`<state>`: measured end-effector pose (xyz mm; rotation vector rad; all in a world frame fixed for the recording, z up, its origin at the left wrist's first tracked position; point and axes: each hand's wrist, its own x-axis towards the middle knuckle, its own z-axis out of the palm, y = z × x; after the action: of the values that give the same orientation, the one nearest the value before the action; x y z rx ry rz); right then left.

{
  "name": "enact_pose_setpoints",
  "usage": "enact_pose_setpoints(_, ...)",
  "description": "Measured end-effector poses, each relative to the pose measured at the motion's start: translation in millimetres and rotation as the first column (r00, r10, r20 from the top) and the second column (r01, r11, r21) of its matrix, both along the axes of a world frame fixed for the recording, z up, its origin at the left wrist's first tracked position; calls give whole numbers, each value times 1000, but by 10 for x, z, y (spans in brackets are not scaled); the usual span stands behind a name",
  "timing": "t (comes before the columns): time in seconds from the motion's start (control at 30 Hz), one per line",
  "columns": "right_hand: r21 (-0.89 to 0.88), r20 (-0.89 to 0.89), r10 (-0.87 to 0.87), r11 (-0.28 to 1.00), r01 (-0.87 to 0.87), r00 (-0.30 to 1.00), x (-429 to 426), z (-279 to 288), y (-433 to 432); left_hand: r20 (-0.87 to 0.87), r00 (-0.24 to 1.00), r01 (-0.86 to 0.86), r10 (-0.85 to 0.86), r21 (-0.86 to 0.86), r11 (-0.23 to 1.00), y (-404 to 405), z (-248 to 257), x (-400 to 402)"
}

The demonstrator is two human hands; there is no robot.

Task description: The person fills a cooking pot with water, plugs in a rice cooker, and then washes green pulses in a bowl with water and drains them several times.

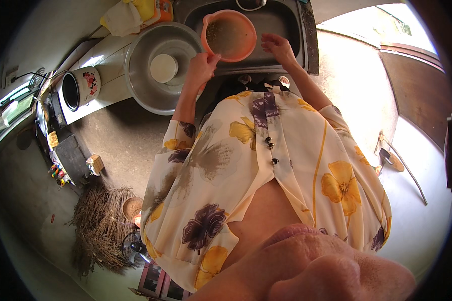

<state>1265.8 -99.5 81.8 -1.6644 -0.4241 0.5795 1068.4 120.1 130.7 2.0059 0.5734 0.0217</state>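
Note:
An orange-pink plastic basin (231, 35) with cloudy water and small greenish-brown bits in it is over the metal sink (282, 22). My left hand (203, 69) holds the basin at its near left rim, with the thumb on the edge. Over the sink, to the right of the basin, my right hand (278, 49) is apart from it, fingers loosely bent and holding nothing. A large grey metal basin (137, 71) stands left of the sink, with a round white item (164, 68) inside; my left forearm passes its right edge.
A tap (261, 2) is at the sink's far edge. Yellow and orange packages (150, 11) lie behind the metal basin. A flowered white container (88, 84) stands on the left counter. Dried stalks (101, 225) lie on the floor behind left; long-handled tools (397, 160) lean at right.

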Motion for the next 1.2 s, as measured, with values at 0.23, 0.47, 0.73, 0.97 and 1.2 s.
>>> enact_pose_setpoints(0.23, -135, 446, -31, 986, 102, 894, -20, 125, 120, -8, 1000, 2, -2, 10, 1000, 5, -25, 20)
enact_pose_setpoints(0.47, -161, 309, -31, 983, 84, 950, 16, 54, 172, -9, 999, -42, 42, 20, 999, -29, 8, 8)
enact_pose_setpoints(0.73, 137, -525, -25, 984, 114, 851, 78, -174, 158, 0, 999, -44, 44, 51, 998, -37, -16, 29)
enact_pose_setpoints(0.97, 81, -532, -53, 990, 114, 845, -43, -223, 107, 15, 1000, -27, 25, 182, 983, 29, -134, -33)
enact_pose_setpoints(1.2, 161, -586, -31, 975, 154, 810, -61, -350, 88, 12, 1000, -11, 9, 249, 968, 50, -116, -33)
